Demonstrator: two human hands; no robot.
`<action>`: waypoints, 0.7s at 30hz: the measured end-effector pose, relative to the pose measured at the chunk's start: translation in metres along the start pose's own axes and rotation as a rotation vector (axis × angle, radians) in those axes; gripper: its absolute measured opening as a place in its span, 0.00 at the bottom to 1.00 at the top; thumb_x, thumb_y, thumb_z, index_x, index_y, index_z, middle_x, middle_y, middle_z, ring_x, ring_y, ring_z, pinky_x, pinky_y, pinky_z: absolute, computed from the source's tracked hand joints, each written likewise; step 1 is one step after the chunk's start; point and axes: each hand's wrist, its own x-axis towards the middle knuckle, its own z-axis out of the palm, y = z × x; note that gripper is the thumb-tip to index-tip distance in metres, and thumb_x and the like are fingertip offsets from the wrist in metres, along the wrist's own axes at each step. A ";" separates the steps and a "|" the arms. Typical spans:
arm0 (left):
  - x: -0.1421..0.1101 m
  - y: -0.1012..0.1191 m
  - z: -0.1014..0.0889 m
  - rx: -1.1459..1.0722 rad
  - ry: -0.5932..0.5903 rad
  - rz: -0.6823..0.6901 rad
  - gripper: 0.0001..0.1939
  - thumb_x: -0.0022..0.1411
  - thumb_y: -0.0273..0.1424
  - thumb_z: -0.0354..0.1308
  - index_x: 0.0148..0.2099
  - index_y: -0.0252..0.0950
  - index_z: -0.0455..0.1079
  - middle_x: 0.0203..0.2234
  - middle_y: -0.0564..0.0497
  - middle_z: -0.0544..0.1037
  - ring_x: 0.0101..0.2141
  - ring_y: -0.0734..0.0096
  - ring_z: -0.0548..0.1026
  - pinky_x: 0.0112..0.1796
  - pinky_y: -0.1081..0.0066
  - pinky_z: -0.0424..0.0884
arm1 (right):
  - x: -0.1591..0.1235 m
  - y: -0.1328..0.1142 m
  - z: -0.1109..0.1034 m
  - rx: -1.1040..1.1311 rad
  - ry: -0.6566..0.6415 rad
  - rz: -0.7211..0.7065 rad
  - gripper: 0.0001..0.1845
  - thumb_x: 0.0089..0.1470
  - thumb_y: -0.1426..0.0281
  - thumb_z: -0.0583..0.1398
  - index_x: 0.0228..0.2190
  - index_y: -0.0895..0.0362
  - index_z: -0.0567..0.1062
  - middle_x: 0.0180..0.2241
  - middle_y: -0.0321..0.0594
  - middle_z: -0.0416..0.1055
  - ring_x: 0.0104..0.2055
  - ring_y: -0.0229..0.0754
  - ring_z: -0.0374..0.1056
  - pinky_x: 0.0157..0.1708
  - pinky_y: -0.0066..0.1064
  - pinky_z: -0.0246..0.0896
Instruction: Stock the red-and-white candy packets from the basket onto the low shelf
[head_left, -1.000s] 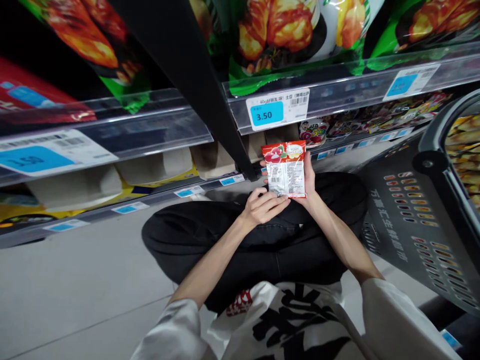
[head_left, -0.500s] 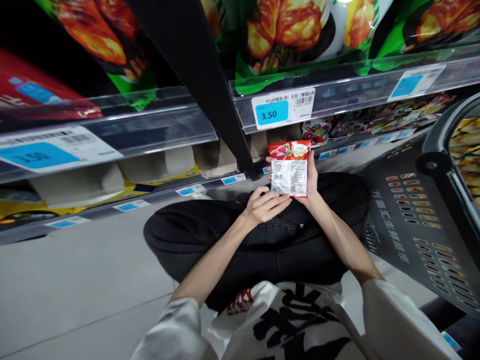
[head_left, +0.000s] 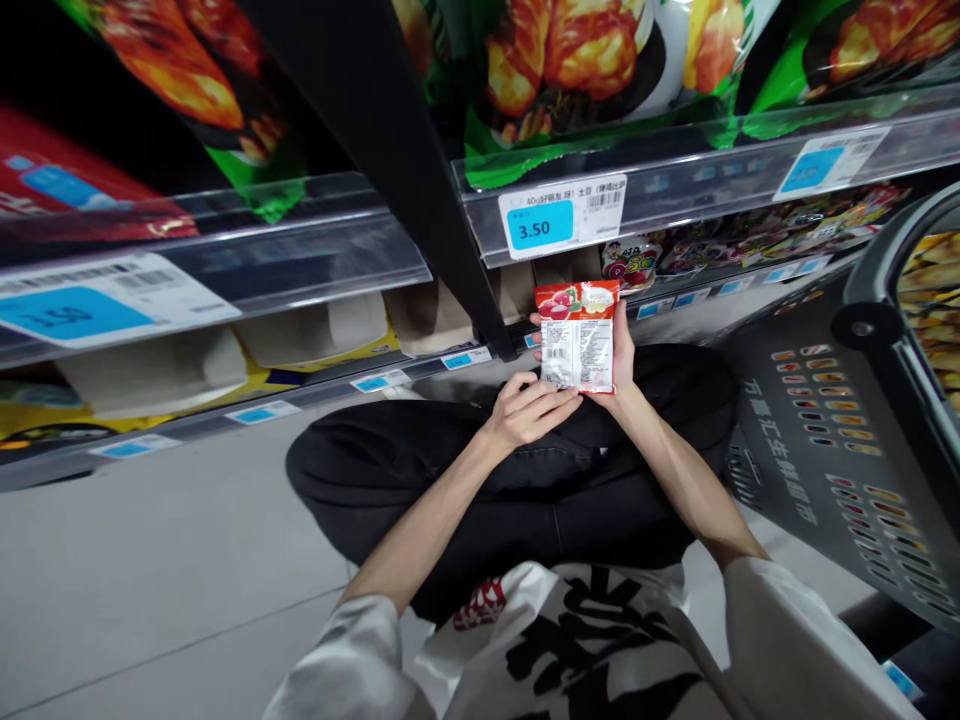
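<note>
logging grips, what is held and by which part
A red-topped packet: the right hand holds its back and right edge, the left hand touches its bottom edge.

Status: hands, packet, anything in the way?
Right hand holding red-and-white packet, barcode side toward camera. Left hand at its lower edge, fingertips against it. Packet's face mostly uncovered; grey basket off to the right.

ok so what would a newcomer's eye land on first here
Probably the small red-and-silver plastic packet near the centre, with the person's two bare hands at it. Next come the big glossy green snack bags with orange food pictures along the top, above a white-and-blue price tag reading 3.50. At the right edge stands a large grey perforated plastic basket.
</note>
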 end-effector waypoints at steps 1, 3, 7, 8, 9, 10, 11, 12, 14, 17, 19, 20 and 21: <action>0.000 0.000 0.000 -0.003 -0.011 -0.008 0.13 0.67 0.22 0.62 0.50 0.43 0.76 0.42 0.54 0.86 0.34 0.72 0.82 0.37 0.66 0.69 | 0.000 0.000 0.000 -0.013 0.002 -0.003 0.45 0.54 0.33 0.50 0.54 0.57 0.73 0.50 0.51 0.78 0.53 0.58 0.75 0.46 0.52 0.76; 0.000 0.000 0.000 -0.013 -0.020 -0.018 0.12 0.68 0.23 0.62 0.50 0.44 0.76 0.42 0.54 0.86 0.34 0.72 0.82 0.37 0.66 0.69 | 0.000 -0.001 0.001 -0.035 0.000 -0.013 0.45 0.54 0.33 0.51 0.53 0.57 0.73 0.51 0.52 0.78 0.53 0.57 0.74 0.47 0.51 0.76; -0.004 -0.001 0.002 -0.039 -0.007 -0.016 0.13 0.67 0.22 0.62 0.50 0.43 0.76 0.42 0.54 0.86 0.35 0.71 0.83 0.37 0.66 0.69 | 0.000 -0.001 0.001 -0.069 -0.017 -0.040 0.46 0.53 0.32 0.50 0.53 0.57 0.73 0.50 0.51 0.78 0.53 0.57 0.74 0.46 0.51 0.76; -0.005 -0.002 0.002 -0.054 -0.025 -0.028 0.13 0.67 0.22 0.62 0.51 0.43 0.76 0.43 0.53 0.86 0.35 0.71 0.83 0.37 0.65 0.69 | 0.000 0.000 0.000 -0.077 -0.014 -0.040 0.47 0.53 0.31 0.50 0.53 0.57 0.74 0.50 0.51 0.78 0.53 0.57 0.74 0.46 0.51 0.76; -0.005 -0.002 0.002 -0.067 -0.045 -0.043 0.14 0.67 0.22 0.62 0.51 0.44 0.76 0.42 0.53 0.86 0.35 0.71 0.83 0.37 0.65 0.69 | 0.000 0.000 0.000 -0.085 -0.009 -0.038 0.48 0.52 0.31 0.50 0.53 0.57 0.74 0.50 0.51 0.78 0.53 0.58 0.74 0.46 0.51 0.76; -0.005 -0.002 0.003 -0.076 -0.058 -0.053 0.14 0.68 0.22 0.61 0.51 0.44 0.76 0.42 0.53 0.86 0.36 0.70 0.83 0.37 0.65 0.69 | 0.000 0.000 0.000 -0.092 -0.004 -0.038 0.49 0.52 0.30 0.50 0.53 0.57 0.74 0.50 0.51 0.78 0.54 0.58 0.74 0.46 0.52 0.76; -0.005 -0.002 0.003 -0.077 -0.055 -0.053 0.13 0.67 0.23 0.62 0.51 0.44 0.76 0.42 0.53 0.86 0.36 0.70 0.83 0.37 0.65 0.69 | 0.000 0.000 0.000 -0.097 -0.003 -0.041 0.49 0.51 0.30 0.50 0.53 0.57 0.74 0.50 0.51 0.78 0.54 0.59 0.74 0.46 0.52 0.76; -0.004 -0.002 0.003 -0.070 -0.037 -0.043 0.13 0.67 0.22 0.62 0.50 0.44 0.76 0.41 0.53 0.86 0.35 0.70 0.83 0.37 0.65 0.69 | 0.000 0.000 0.000 -0.101 -0.004 -0.047 0.49 0.51 0.30 0.50 0.53 0.57 0.74 0.50 0.51 0.78 0.54 0.59 0.74 0.46 0.53 0.76; -0.003 -0.002 0.003 -0.047 0.016 -0.012 0.13 0.65 0.22 0.64 0.49 0.42 0.76 0.40 0.54 0.86 0.35 0.70 0.83 0.37 0.65 0.69 | 0.000 0.000 0.000 -0.108 -0.007 -0.061 0.48 0.51 0.30 0.50 0.53 0.55 0.74 0.50 0.51 0.78 0.54 0.60 0.74 0.45 0.55 0.76; -0.001 -0.002 0.004 -0.048 0.045 -0.008 0.13 0.65 0.22 0.64 0.49 0.42 0.76 0.39 0.54 0.86 0.35 0.71 0.83 0.37 0.65 0.69 | 0.000 0.000 0.000 -0.121 0.006 -0.052 0.46 0.52 0.31 0.50 0.53 0.53 0.75 0.50 0.49 0.78 0.54 0.59 0.74 0.45 0.55 0.76; -0.001 -0.002 0.005 -0.067 0.034 -0.031 0.13 0.66 0.22 0.64 0.50 0.43 0.76 0.39 0.54 0.86 0.35 0.70 0.82 0.37 0.65 0.68 | 0.000 -0.001 0.000 -0.120 0.009 -0.039 0.46 0.52 0.31 0.50 0.52 0.53 0.75 0.50 0.48 0.78 0.54 0.59 0.74 0.45 0.55 0.76; -0.001 -0.002 0.005 -0.075 0.031 -0.039 0.14 0.65 0.23 0.64 0.50 0.43 0.77 0.39 0.53 0.86 0.36 0.70 0.82 0.38 0.64 0.68 | 0.000 -0.001 0.000 -0.114 0.006 -0.034 0.46 0.52 0.31 0.50 0.52 0.53 0.75 0.50 0.48 0.78 0.54 0.59 0.74 0.45 0.55 0.76; -0.002 -0.002 0.006 -0.079 0.031 -0.043 0.14 0.65 0.23 0.64 0.51 0.43 0.77 0.39 0.53 0.86 0.36 0.70 0.82 0.38 0.64 0.68 | 0.000 -0.001 0.000 -0.104 0.002 -0.031 0.45 0.52 0.31 0.50 0.52 0.53 0.75 0.50 0.48 0.78 0.54 0.59 0.74 0.45 0.55 0.76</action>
